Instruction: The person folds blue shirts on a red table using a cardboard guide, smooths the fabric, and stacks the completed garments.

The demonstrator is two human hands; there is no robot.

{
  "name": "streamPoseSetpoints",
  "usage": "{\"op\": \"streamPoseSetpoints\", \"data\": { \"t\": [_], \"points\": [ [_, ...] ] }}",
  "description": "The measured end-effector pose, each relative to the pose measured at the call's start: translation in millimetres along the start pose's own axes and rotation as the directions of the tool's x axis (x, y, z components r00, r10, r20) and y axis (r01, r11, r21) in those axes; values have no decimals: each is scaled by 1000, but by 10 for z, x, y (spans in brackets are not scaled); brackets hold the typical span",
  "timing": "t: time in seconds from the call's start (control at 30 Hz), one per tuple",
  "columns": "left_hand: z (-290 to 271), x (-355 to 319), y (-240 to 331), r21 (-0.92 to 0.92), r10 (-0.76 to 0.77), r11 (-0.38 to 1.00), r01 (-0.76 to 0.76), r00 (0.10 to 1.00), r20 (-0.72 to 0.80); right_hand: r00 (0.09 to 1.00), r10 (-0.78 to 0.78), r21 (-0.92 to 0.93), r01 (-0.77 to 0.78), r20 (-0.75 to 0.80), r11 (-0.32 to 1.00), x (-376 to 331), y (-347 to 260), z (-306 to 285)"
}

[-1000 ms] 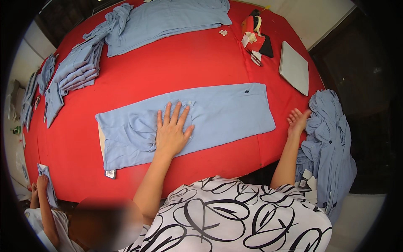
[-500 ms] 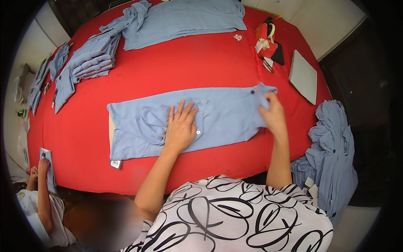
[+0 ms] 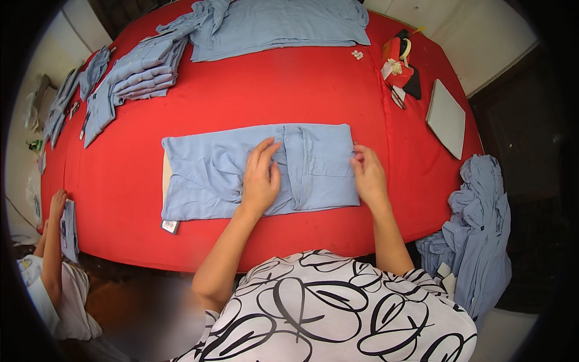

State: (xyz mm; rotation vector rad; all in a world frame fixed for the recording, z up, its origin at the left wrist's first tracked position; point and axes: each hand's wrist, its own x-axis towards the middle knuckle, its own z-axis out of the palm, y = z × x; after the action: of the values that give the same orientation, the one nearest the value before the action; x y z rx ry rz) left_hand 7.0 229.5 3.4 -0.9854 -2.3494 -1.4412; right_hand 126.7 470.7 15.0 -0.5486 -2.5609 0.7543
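A light blue shirt (image 3: 329, 157) lies folded lengthwise on the red-covered table, its right end turned back over the middle. A cream strip (image 3: 166, 175) shows along its left edge, and a white tag (image 3: 170, 226) sticks out at the lower left corner. My left hand (image 3: 260, 178) rests over the middle of the shirt beside the turned-back part, fingers apart and slightly bent. At the right fold edge is my right hand (image 3: 369, 175), fingers loosely bent and touching the cloth, with nothing visibly gripped.
Folded blue shirts (image 3: 148, 72) are stacked at the far left, beside spread blue garments (image 3: 280, 27). A grey-white board (image 3: 446, 119) and small tools (image 3: 401, 69) lie at the right. Blue garments (image 3: 479, 229) hang over the table's right edge. Another person's hand (image 3: 57, 204) works at lower left.
My right hand has brought the shirt's right end leftward over the middle, let it go, and now sits at the new fold edge. My left hand has lifted off its flat press.
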Motion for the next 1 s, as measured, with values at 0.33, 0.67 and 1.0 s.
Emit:
{"op": "streamPoseSetpoints", "data": {
  "t": [0.33, 0.67, 1.0],
  "points": [
    [72, -143, 277, 186, 124, 963, -195, 933, 339, 900, 347, 111, -385, 263, 916, 82, 192, -49],
    [279, -55, 537, 159, 177, 961, -228, 943, 280, 945, 294, 370, -327, 144, 870, 115, -133, 13],
    [566, -184, 859, 113, 323, 917, -383, 877, 356, 789, 319, 679, -615, 526, 401, 300, 287, 8]
  ]
}}
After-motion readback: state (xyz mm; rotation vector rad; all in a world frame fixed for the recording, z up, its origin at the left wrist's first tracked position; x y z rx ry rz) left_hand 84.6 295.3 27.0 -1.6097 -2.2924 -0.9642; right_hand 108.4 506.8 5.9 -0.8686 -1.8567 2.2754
